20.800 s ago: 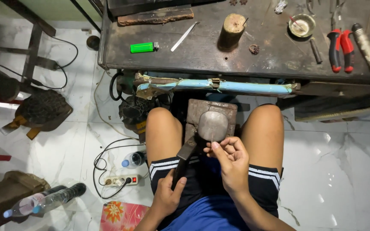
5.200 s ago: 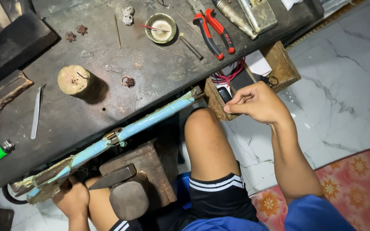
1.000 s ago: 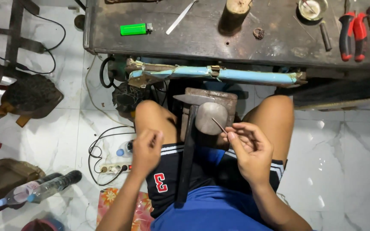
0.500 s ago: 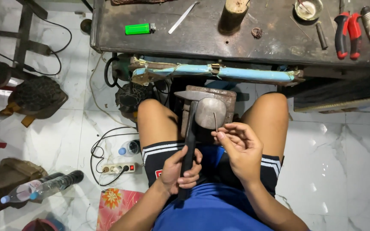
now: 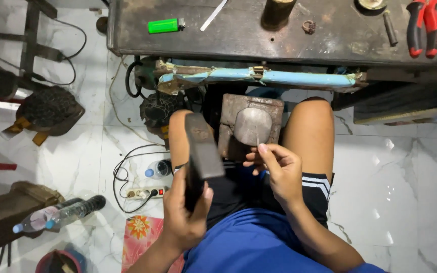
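**Head view: hammer raised over thin wire held on anvil block**

Head camera looks straight down at a seated person's lap. Left hand (image 5: 185,212) has its fingers wrapped tight round the dark handle of a heavy steel-headed hammer (image 5: 202,146), head lifted above the left thigh, not touching anything. Right hand (image 5: 278,169) pinches a thin, short metal wire (image 5: 257,135) between thumb and fingertips; the wire's far end lies on the polished rounded face of a rusty square metal anvil block (image 5: 251,124) set between the knees.

Step in hand, as judged: the strike stage of flattening the wire. A blow would need to land on the wire's tip, well clear of the pinching fingers, which sit just beside the block's near edge.

Around: dark worn workbench (image 5: 279,35) above, carrying a green lighter (image 5: 164,25), red-handled pliers (image 5: 422,25) and a wooden stump (image 5: 277,12). Blue-wrapped bar (image 5: 279,77) runs under its edge, close above the block, limiting swing room. White power strip (image 5: 145,192) and plastic bottles (image 5: 59,215) on the marble floor, well apart.
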